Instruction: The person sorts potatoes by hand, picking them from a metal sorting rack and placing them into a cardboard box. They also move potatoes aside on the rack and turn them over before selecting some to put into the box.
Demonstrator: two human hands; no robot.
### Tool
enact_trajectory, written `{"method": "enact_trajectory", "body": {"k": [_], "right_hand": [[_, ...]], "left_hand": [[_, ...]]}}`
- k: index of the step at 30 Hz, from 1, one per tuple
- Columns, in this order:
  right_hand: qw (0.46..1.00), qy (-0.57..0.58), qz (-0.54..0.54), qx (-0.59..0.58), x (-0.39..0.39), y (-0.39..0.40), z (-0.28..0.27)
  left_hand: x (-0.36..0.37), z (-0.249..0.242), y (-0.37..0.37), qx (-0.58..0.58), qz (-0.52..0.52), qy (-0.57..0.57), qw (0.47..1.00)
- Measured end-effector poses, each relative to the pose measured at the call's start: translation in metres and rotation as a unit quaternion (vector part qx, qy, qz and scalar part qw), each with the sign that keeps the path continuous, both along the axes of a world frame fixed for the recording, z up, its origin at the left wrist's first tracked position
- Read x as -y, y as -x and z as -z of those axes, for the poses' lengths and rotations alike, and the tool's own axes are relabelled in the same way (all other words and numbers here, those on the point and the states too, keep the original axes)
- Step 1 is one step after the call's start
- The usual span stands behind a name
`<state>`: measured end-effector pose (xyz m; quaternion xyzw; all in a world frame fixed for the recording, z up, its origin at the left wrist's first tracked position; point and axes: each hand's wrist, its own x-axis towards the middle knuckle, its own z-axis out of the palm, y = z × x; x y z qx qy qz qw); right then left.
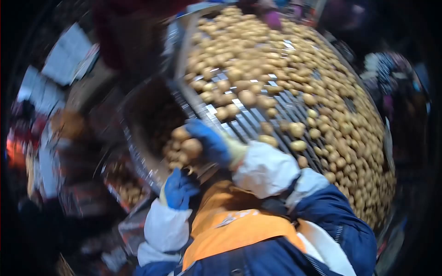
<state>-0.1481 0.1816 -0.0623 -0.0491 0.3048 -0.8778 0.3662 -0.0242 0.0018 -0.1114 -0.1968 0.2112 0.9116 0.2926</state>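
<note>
My right hand (pixel 209 141), in a blue glove, is above the near side of a dark container (pixel 133 149) beside the sorting table. Its blurred fingers curl against potatoes (pixel 191 148), which look larger than those around them. My left hand (pixel 179 188), also blue-gloved, is just below, close to the container's near edge. The left fingers look somewhat spread, with no potato visible in them. More potatoes (pixel 177 158) show between the two hands. Motion blur hides where the right fingertips touch.
A slatted metal sorting table (pixel 251 120) heaped with potatoes (pixel 340 133) fills the right side. At left stands a crate of potatoes (pixel 131 192), with white sacks (pixel 69 53) behind it. A patterned sleeve (pixel 386 69) of another person shows at far right.
</note>
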Motion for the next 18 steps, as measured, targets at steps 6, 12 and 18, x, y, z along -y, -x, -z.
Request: {"method": "enact_trajectory", "body": {"k": [6, 12, 18], "right_hand": [[0.859, -0.433, 0.171, -0.212, -0.077, -0.036, -0.040], [0.780, -0.273, 0.537, 0.168, -0.306, -0.136, -0.086], [0.333, -0.665, 0.612, 0.269, -0.645, -0.414, -0.057]], "left_hand": [[-0.068, -0.050, 0.013, -0.232, 0.118, 0.250, 0.933], [-0.212, -0.104, 0.033, -0.643, 0.264, 0.375, 0.613], [-0.397, -0.109, -0.033, -0.908, 0.329, 0.095, 0.242]]}}
